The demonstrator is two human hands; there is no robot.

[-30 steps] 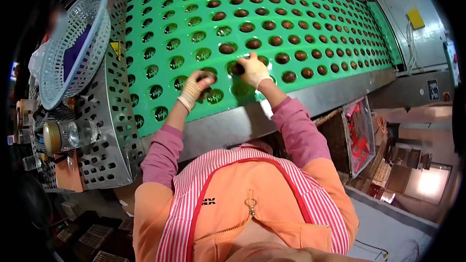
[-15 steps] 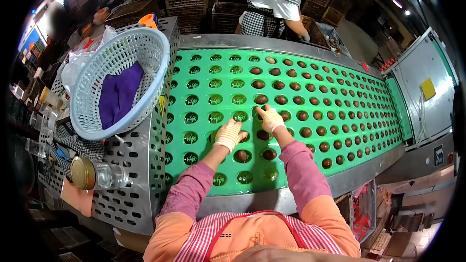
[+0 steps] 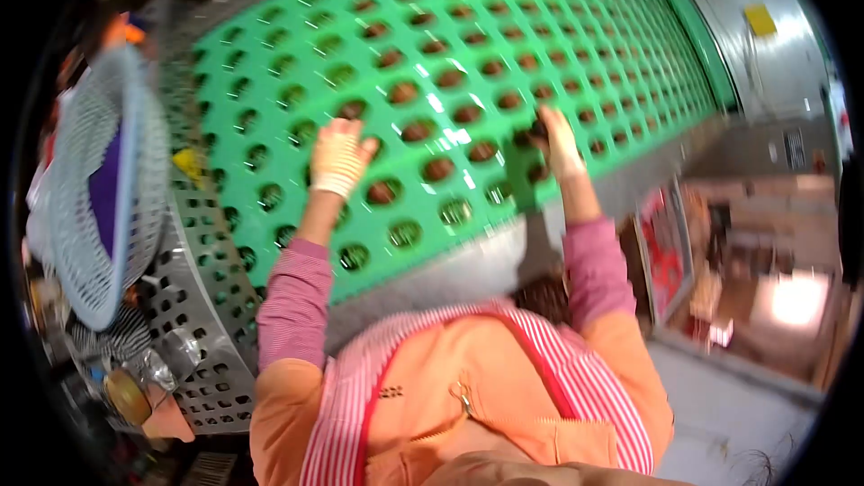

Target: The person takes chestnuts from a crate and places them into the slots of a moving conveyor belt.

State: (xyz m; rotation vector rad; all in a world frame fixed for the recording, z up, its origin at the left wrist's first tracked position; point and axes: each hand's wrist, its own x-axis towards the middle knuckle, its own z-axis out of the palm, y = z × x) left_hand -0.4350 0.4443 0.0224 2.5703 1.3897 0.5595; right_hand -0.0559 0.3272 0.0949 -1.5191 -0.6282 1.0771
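Observation:
The green belt (image 3: 360,279) has rows of oval cups, many holding dark brown egg-shaped things whose kind I cannot make out. My left hand (image 3: 340,157), its fingers in a pale banded covering, is over the belt, thumb apart from the fingers. Just beyond its fingertips sits a brown egg-shaped thing (image 3: 352,110); blur hides whether they touch. Farther right, my right hand (image 3: 560,142) is closed on a dark egg-shaped thing (image 3: 538,128) above the cups. Cups nearest my body, such as one cup (image 3: 405,234), hold no brown thing.
A blue-grey plastic basket (image 3: 139,171) with purple cloth (image 3: 105,189) stands on the perforated metal ledge (image 3: 198,306) at left. A lidded jar (image 3: 129,396) is lower down. The metal machine housing (image 3: 720,27) stands at the belt's far right end.
The view has swung down and to the right, blurring the picture. My hands have moved apart; the right one is over cups farther right, holding a dark thing. The other person is out of view.

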